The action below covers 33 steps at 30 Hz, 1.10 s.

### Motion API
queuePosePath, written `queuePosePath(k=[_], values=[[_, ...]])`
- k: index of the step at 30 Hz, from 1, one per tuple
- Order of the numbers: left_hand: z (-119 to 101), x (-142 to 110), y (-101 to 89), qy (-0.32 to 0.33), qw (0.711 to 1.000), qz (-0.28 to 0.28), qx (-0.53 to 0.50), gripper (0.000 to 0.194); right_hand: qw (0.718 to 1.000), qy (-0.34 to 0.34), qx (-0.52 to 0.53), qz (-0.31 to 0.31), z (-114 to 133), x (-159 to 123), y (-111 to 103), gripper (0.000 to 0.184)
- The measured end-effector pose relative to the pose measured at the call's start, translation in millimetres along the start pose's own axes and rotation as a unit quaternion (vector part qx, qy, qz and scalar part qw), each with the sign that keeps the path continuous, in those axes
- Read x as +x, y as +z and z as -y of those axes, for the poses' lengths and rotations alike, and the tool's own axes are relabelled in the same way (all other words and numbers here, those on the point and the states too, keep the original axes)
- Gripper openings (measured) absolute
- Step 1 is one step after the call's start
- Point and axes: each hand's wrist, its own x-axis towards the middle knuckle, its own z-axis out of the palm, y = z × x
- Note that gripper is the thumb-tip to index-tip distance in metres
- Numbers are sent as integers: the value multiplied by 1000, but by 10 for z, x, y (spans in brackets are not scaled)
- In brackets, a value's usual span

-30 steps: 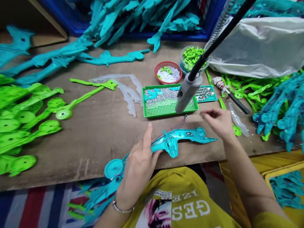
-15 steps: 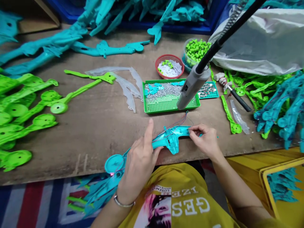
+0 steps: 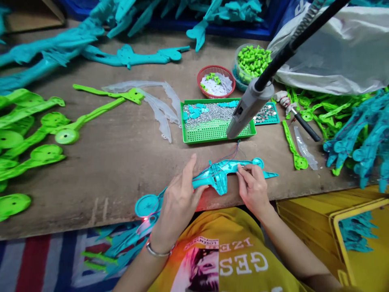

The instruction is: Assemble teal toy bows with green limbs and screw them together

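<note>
A long teal plastic toy shell with thin red and blue wires lies at the table's near edge. My left hand grips its middle, thumb under, forefinger stretched up. My right hand pinches down on the shell's right part, fingertips near a small metal piece. A red light glows at the shell's round left end. A grey electric screwdriver hangs on a black cable just above the shell.
A green tray of screws sits behind the shell, with a red basket, a tub of green pegs and a small teal tray. Green parts lie left, teal parts right. A yellow crate stands lower right.
My right hand came down from above the table onto the shell's right part and now presses there. A red light has come on at the shell's left end. The view shifted slightly.
</note>
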Motion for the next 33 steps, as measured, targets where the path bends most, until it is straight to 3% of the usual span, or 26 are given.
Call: queuePosePath(k=[6,11,20,26,33], values=[[236,5,159,-8,1000,19,11,76,997,0,81,-9,-139,-48,-113,41],[361,59,216,29,997,21,62,81,998,1,58,-33,-321,-44,-224,44],[374,75,247,64,991,19,115,77,995,-75,22,-56,-325,-84,-34,43],[387,62,281,47,996,6,77,76,996,-61,7,-66,-351,-110,30,32],[371,55,272,42,997,-9,64,75,993,-90,-19,-79,-341,-89,34,30]])
